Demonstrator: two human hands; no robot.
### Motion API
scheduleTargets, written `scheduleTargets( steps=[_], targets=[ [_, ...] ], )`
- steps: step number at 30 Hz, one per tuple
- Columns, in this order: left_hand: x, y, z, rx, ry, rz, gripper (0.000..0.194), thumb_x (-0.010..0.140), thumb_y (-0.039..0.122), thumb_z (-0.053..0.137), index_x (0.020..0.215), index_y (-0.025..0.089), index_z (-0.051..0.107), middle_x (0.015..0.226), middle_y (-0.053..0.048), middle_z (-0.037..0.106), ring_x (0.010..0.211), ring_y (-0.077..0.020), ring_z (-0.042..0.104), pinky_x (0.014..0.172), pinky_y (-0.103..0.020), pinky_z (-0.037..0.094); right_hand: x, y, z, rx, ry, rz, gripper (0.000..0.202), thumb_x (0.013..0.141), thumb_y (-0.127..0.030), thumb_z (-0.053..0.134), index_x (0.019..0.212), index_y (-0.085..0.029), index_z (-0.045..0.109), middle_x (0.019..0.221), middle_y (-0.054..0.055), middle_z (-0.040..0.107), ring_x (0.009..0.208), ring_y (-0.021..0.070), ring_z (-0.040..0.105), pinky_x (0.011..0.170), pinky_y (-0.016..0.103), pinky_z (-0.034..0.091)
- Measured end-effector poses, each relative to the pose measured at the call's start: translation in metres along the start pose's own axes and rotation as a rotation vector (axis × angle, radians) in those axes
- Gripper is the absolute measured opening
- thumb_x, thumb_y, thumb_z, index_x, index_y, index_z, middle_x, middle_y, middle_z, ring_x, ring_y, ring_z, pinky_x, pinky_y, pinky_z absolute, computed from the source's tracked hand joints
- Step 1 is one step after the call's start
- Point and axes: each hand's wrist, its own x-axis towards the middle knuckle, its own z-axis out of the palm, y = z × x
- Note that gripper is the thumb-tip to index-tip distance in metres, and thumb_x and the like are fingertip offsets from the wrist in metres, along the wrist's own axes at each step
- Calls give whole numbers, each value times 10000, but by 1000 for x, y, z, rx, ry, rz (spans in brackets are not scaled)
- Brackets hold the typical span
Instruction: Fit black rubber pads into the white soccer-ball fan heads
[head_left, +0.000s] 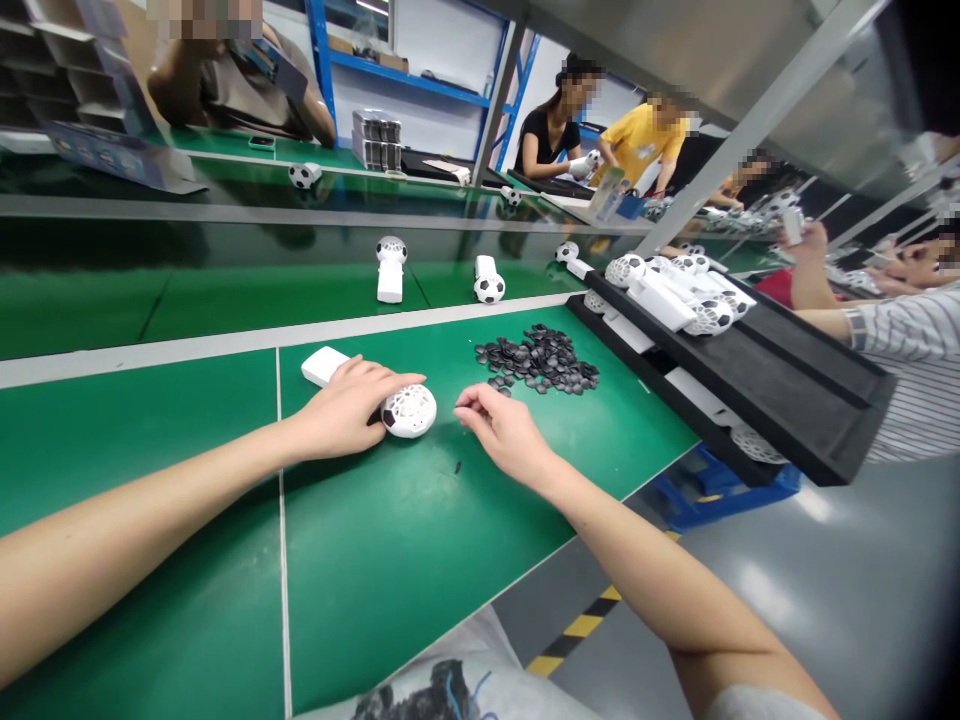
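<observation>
Green tabletop stretches under our forearms, crossed by a pale seam and bordered along its far edge by a pale strip. On it, right of the seam and closer to the far edge than the near one, lies our white ball-headed device, handle to the left. Our left hand grasps it around the neck, thumb and fingers against the ball; because the head is round, a slack hold or sideways pressure could make it roll. Our right hand hangs just beside the ball, thumb and fingertips drawn together; we cannot tell whether anything is pinched there. If so, a slip could drop it near the small dark scrap lying alone on the tabletop. Toward the right end, near the far edge, spreads a pile of black pieces; a careless sweep of our wrist could scatter it. Beyond, two black trays, one above the other, overhang the near edge; a knock from our elbow or the striped sleeve close by might spill the similar devices in the upper one.
</observation>
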Motion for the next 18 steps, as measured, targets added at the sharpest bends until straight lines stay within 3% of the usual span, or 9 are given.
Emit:
scheduleTargets(
  steps=[4,9,16,18],
  targets=[
    [-1,1,-1,-20,7,12,653,672,207,551,1302,272,395,1117,-51,565,1052,-266,448,958,-412,275,0,-7,1,26,-43,-28,98,868,-273,472,863,-210,546,727,-5,599,661,116,554,627,249,443],
    [0,5,-1,-73,5,-27,725,677,588,605,1295,256,420,1119,-74,571,1073,-297,432,993,-474,226,2,-16,7,4,-1,-85,52,802,-243,575,809,-202,605,726,0,587,635,112,522,613,246,442],
    [2,7,2,-90,22,-48,726,673,646,578,1268,250,452,1089,-69,591,1077,-299,437,1012,-512,191,4,-21,10,24,-15,-78,212,797,-205,562,1009,-213,565,749,-12,578,670,116,522,669,259,458],
    [2,6,3,-93,29,-45,727,674,649,576,1270,251,450,1091,-69,590,1081,-296,439,1020,-517,177,4,-23,9,44,-21,-62,185,793,-208,571,977,-213,584,762,-10,596,686,119,536,681,260,459]
  ],
)
